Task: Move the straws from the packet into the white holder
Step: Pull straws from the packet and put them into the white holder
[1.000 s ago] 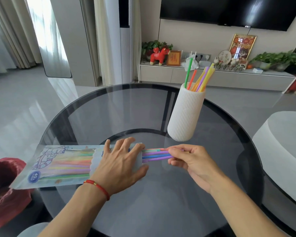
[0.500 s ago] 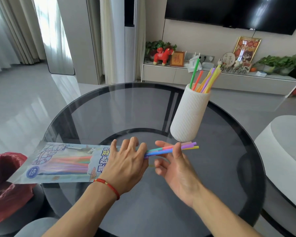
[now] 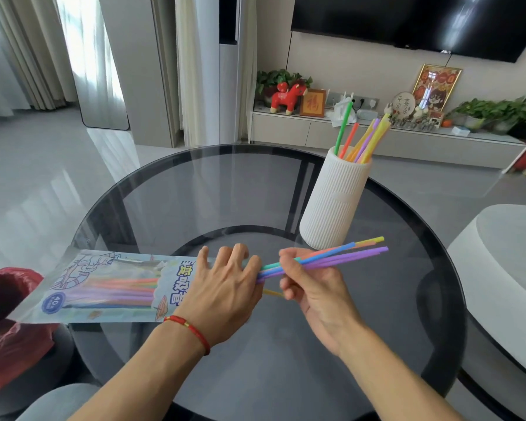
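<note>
Head view: round dark glass table (image 3: 195,192), living room behind.
Left hand (image 3: 225,284) lies flat, pinning the printed plastic straw packet (image 3: 104,287) against sliding; right hand (image 3: 310,284) pinches a coloured plastic straw bundle (image 3: 340,253), near the ribbed white holder (image 3: 334,202).

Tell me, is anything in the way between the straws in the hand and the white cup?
Nothing visible is. The right hand pinches the bunch of straws, and their tips already reach near the white holder. Its open top holds only a few straws.
</note>
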Demonstrator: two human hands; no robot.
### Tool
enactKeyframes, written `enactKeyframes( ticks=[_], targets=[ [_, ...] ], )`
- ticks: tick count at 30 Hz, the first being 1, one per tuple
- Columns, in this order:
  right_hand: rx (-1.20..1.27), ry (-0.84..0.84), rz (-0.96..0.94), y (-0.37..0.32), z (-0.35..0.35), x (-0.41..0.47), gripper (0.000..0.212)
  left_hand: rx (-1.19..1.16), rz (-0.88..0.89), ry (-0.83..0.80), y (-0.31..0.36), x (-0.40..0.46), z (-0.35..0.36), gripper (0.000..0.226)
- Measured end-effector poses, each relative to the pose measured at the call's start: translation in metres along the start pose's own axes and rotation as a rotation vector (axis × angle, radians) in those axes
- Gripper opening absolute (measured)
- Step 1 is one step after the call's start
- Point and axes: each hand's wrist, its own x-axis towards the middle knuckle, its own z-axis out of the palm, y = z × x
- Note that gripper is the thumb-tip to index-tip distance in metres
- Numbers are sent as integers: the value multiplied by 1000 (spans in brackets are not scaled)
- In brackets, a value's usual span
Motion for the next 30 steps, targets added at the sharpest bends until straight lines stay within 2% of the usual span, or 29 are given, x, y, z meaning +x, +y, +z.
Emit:
enactKeyframes(
  ticks=[2,5,8,17,22,25,28,30],
  targets=[
    [-39,-24,4,7,8,-3,28,-4,23,-9,3,-1,2,36],
    [-116,77,-47,9,9,0,8,0,22,-16,2,0,4,37],
    [-227,190,-148,-9,-10,8,8,-18,-10,-28,-4,1,6,37],
    [-435,253,-249,-80,-83,6,7,-28,-34,-99,-8,2,13,40],
    [-810,211,-358,-149,-87,8,5,-43,-34,-121,-8,1,14,41],
    [-1070,177,-421,-185,-72,17,11,-57,-27,-116,-8,0,15,39],
    [-1284,86,-333,-193,-48,31,15,-66,-21,-109,-7,-1,14,39],
    [-1331,53,-264,-180,-35,39,15,-59,-20,-111,-7,-1,14,40]
  ],
)
